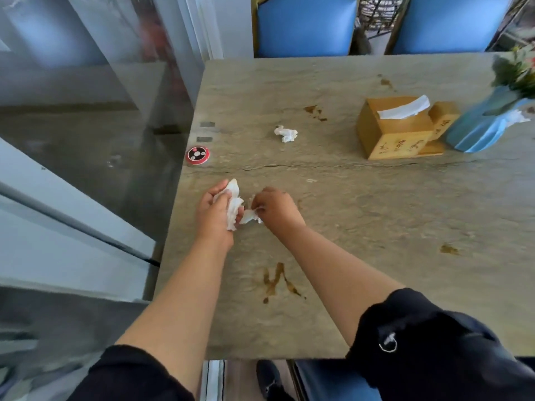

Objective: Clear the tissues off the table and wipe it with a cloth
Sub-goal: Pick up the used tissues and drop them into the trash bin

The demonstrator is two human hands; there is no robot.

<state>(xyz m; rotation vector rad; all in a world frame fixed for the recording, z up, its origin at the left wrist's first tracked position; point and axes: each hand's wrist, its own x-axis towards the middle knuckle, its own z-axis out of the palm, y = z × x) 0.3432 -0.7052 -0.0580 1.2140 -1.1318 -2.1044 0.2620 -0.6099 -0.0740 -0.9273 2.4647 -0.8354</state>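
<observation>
My left hand (pixel 212 211) holds a bunch of crumpled white tissues (pixel 234 202) near the table's left edge. Right beside it, my right hand (pixel 275 208) pinches a small crumpled tissue (pixel 251 216) that lies on the stone-patterned table (pixel 376 215). Another crumpled tissue (pixel 286 133) lies farther back, alone on the tabletop. Brown spill stains (pixel 275 280) mark the table in front of my arms, with smaller stains (pixel 315 112) farther back and one stain (pixel 448 249) to the right. No cloth is in view.
A wooden tissue box (pixel 396 131) with a tissue sticking out stands at the back right, next to a blue vase (pixel 480 128) with flowers. A red and black round call button (pixel 197 155) sits at the left edge. Two blue chairs (pixel 304 24) stand behind the table. A glass wall runs along the left.
</observation>
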